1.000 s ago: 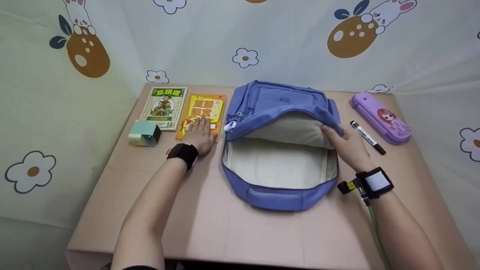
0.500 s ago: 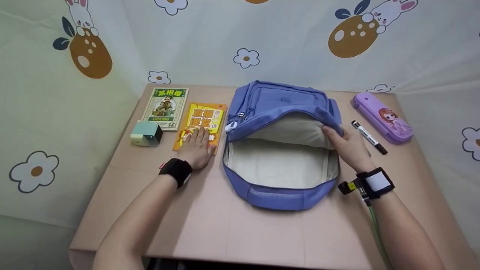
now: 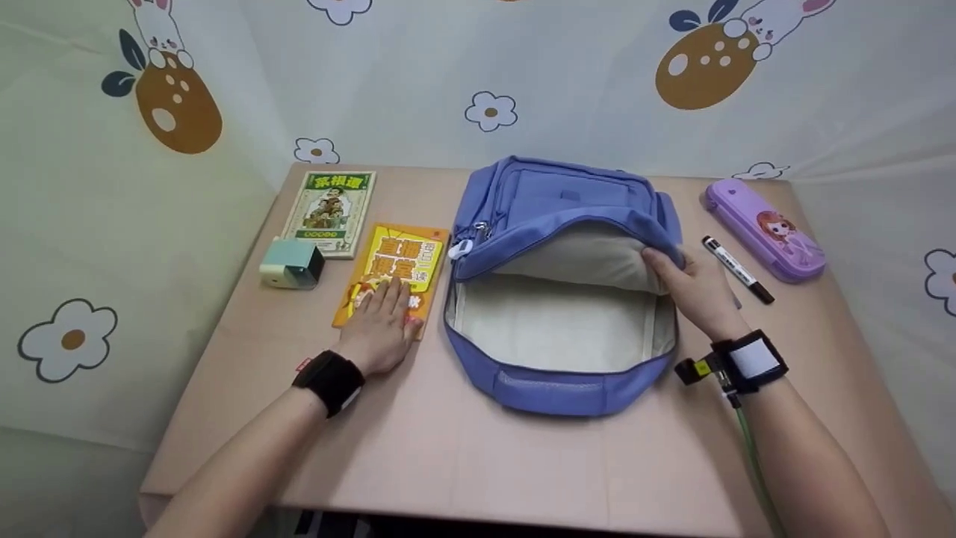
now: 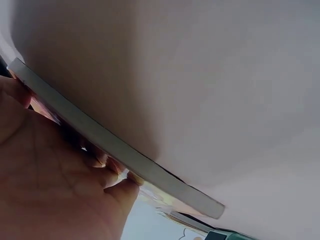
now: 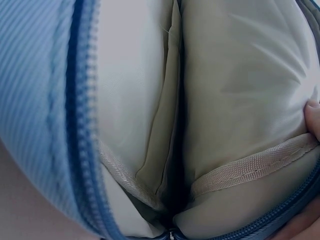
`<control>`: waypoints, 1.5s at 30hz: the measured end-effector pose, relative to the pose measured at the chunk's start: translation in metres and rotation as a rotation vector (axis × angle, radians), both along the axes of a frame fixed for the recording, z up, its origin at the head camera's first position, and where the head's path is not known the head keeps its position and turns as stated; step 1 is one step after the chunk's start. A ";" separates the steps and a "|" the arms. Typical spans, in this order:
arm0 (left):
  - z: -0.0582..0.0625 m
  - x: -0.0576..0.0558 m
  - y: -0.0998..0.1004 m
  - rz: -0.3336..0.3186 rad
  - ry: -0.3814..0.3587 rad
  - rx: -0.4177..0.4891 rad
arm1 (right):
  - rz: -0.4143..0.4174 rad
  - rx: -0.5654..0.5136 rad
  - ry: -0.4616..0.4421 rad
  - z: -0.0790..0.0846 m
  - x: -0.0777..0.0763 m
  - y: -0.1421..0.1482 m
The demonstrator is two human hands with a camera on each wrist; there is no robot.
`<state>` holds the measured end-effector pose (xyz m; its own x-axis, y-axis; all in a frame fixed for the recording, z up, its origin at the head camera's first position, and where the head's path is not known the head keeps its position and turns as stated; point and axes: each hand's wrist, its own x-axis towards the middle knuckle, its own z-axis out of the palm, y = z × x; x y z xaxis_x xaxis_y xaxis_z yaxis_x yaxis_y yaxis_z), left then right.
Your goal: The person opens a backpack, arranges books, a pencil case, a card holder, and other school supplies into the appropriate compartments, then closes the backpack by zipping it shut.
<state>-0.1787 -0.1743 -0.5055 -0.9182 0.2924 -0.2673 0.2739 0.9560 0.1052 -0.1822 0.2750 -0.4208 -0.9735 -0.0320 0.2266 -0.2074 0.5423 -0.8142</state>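
My left hand (image 3: 379,329) lies on the lower part of an orange and yellow book (image 3: 403,258), its fingers stretched over the cover. In the left wrist view the pale page edge of the book (image 4: 120,142) runs beside the palm and fingertips. A blue backpack (image 3: 549,396) lies unzipped to the right, opening toward me. My right hand (image 3: 698,295) pinches the rim of its front flap and holds it up. Inside, the right wrist view shows the cream lining (image 5: 240,90) and part of the thumb (image 5: 313,117); the other fingers are mostly hidden.
A green-covered book (image 3: 328,213) lies at the back left, with a mint-coloured box-shaped object (image 3: 291,263) by its lower edge. On the right are a black and white marker (image 3: 738,269) and a purple pencil case (image 3: 765,230). A printed curtain surrounds the table (image 3: 523,471).
My left hand has slid the orange book toward me along the table, away from the back edge. The right hand keeps holding the backpack flap in the same place.
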 end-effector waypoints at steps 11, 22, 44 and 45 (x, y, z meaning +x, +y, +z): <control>0.001 0.032 0.008 0.059 -0.005 -0.025 | -0.013 0.018 -0.002 -0.028 -0.017 0.018; 0.018 0.023 -0.001 0.108 -0.026 0.130 | -0.027 0.029 0.002 -0.033 -0.021 0.018; 0.037 -0.016 -0.056 0.570 -0.318 0.347 | -0.012 -0.003 0.011 -0.033 -0.019 0.019; 0.037 -0.017 -0.057 0.582 -0.335 0.359 | -0.013 -0.006 0.009 -0.033 -0.019 0.019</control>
